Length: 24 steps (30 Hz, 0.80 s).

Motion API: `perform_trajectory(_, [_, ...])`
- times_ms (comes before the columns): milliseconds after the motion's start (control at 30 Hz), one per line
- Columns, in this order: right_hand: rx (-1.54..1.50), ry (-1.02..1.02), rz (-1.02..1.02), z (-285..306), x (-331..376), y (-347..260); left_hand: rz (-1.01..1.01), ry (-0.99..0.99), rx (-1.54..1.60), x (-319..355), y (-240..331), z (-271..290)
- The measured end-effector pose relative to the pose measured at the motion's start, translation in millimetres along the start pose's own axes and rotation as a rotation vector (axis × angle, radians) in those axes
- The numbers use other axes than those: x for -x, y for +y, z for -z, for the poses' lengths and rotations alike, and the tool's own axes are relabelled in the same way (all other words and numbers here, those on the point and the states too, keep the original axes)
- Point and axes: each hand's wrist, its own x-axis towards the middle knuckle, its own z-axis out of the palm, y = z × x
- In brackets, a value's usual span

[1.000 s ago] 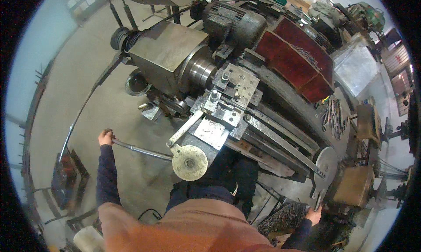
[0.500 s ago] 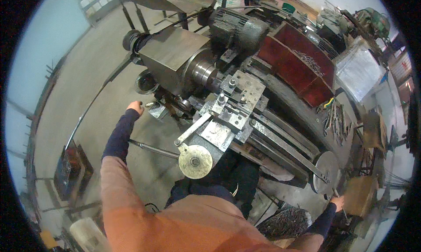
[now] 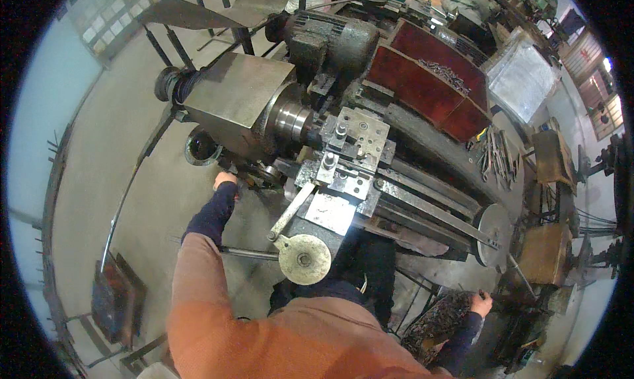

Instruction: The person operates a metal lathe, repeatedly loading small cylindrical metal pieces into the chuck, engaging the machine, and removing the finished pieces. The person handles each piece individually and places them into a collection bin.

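A small lathe stands before me, with a silver chuck (image 3: 290, 121) on its boxy headstock (image 3: 228, 92). My left hand (image 3: 226, 179) is curled low in front of the headstock, beside a round metal ring (image 3: 201, 146). It covers whatever it grips there. Far to the lower right, my right hand (image 3: 482, 304) is closed beside a heap of small dark metal pieces (image 3: 436, 319). A small dark bit shows at its fingertips, too small to name. Between my arms are the tool slide (image 3: 340, 181) and a brass-coloured disc (image 3: 304, 259) with a lever arm.
Behind the slide sits a red-brown tray (image 3: 429, 82) with metal bits. Wrenches (image 3: 498, 158) lie to its right. A grey wheel (image 3: 493, 237) and a slanting rod (image 3: 522, 276) stand near my right hand. A motor (image 3: 333, 42) is at the back.
My left hand has moved in toward the lathe, over the spot where a pale handle and small box showed. My right hand has left the rod by the wheel and come to the metal pieces.
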Motion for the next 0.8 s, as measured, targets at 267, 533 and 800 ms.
perform_trajectory(267, [-0.176,0.117,0.367,61,-63,-51,-0.722,-0.093,-0.315,25,-10,66])
perform_trajectory(533, [-0.444,-0.134,1.074,106,-27,-347,-0.650,-0.034,-0.227,40,-34,94])
perform_trajectory(800, [-0.347,-0.416,1.622,51,104,-572,-0.410,0.550,-0.004,73,-114,337])
